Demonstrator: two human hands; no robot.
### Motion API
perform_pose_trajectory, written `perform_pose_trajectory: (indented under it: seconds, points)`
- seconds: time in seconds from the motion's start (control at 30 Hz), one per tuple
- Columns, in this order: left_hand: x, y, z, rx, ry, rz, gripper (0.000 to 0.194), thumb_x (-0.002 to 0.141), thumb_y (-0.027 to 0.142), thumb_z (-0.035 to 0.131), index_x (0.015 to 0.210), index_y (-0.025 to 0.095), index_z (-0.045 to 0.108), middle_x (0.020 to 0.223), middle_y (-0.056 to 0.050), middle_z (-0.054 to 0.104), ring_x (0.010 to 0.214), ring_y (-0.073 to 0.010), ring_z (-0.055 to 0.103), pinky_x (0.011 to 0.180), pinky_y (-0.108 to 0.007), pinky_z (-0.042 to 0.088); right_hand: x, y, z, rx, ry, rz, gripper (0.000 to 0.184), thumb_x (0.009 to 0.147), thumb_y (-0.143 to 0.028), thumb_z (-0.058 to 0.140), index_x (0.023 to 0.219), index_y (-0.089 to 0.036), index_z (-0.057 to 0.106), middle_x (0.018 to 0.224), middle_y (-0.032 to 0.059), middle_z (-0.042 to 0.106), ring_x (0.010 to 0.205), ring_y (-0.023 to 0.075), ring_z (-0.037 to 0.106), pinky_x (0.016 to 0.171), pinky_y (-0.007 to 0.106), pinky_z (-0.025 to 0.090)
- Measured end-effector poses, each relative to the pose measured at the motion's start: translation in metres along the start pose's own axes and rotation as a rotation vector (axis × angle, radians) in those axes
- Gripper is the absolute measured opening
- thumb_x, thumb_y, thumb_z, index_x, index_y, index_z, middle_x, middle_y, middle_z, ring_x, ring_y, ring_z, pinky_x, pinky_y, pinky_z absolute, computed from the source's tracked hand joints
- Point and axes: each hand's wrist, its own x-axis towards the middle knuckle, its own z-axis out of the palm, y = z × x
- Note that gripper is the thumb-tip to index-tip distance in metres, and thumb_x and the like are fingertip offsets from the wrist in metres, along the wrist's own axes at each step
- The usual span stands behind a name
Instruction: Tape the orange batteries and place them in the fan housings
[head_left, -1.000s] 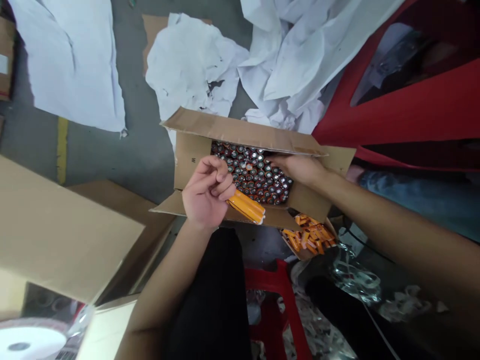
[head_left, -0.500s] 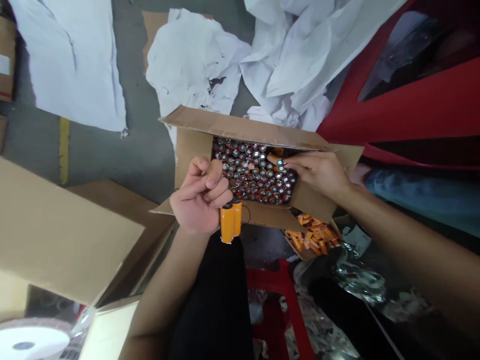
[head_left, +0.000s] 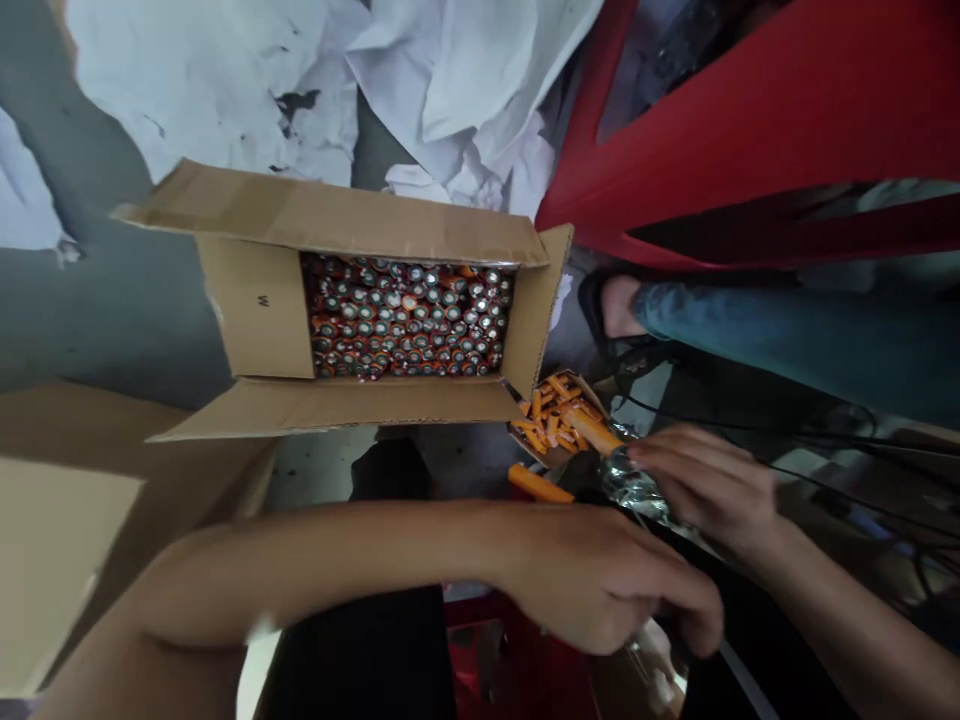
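My left hand (head_left: pixel 611 580) reaches across to the right above my lap, fingers curled. An orange battery (head_left: pixel 538 485) sticks out at its far edge; the palm is hidden. To the right, my right hand (head_left: pixel 712 485), blurred, grips an orange cylindrical battery (head_left: pixel 592 432) by one end. This battery is over a small carton (head_left: pixel 551 462) of loose orange pieces (head_left: pixel 540 415). Ahead and left stands an open cardboard box (head_left: pixel 259 310), filled with upright batteries (head_left: pixel 405 320) in close rows.
Crumpled white sheets (head_left: pixel 217 90) lie on the floor behind the box. A red plastic stool (head_left: pixel 720 150) stands at the upper right, near another person's leg in jeans (head_left: pixel 750 320). Dark cables (head_left: pixel 825 435) run along the right. Another carton (head_left: pixel 60 540) is at the left.
Both hands have left the box and moved to the right, toward the small carton. The battery my right hand was touching in the box is out, in its fingers. The view has shifted right.
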Motion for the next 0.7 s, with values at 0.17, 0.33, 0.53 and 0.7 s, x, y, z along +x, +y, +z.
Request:
perform_pose_trajectory:
  seconds: [0.17,0.33,0.53,0.7]
  points:
    - [0.039,-0.114,0.028,0.748,-0.260,-0.166,0.009,0.089,0.015,0.068,0.093,0.022,0.071,0.101,-0.006,0.074,0.090,-0.0225,0.071,0.071,-0.035,0.056,-0.051,0.078,0.047,-0.130,-0.426,0.204,0.040,0.088,-0.001,0.060,0.112,-0.025,0.081,0.113,0.0107,0.084,0.103,0.0276,0.082,0.093,0.045,0.068]
    - [0.008,-0.127,0.014,0.978,-0.141,-0.411,0.003,0.090,0.018,0.073,0.089,0.017,0.076,0.101,-0.014,0.076,0.102,-0.0294,0.072,0.082,-0.040,0.057,-0.036,0.090,0.075,-0.274,-0.537,0.297,0.034,0.093,-0.003,0.057,0.114,-0.019,0.080,0.121,0.0150,0.081,0.108,0.0278,0.080,0.096,0.042,0.067]
    - [-0.068,0.013,-0.072,0.607,0.266,-0.421,0.041,0.110,0.036,0.046,0.077,0.019,0.063,0.067,0.002,0.063,0.060,-0.0115,0.054,0.059,-0.026,0.042,0.070,0.025,0.066,-0.031,0.050,-0.135,0.032,0.100,-0.011,0.059,0.125,-0.025,0.074,0.111,0.0072,0.083,0.100,0.0226,0.077,0.093,0.041,0.064]
    - [-0.131,0.023,-0.150,1.071,0.595,-0.765,0.023,0.101,0.035,0.058,0.089,0.018,0.069,0.083,-0.002,0.069,0.077,-0.0176,0.063,0.072,-0.029,0.048,0.187,-0.014,0.084,-0.355,-0.309,-0.183,0.027,0.102,-0.011,0.053,0.113,-0.018,0.077,0.110,0.0130,0.079,0.105,0.0280,0.071,0.091,0.043,0.058]
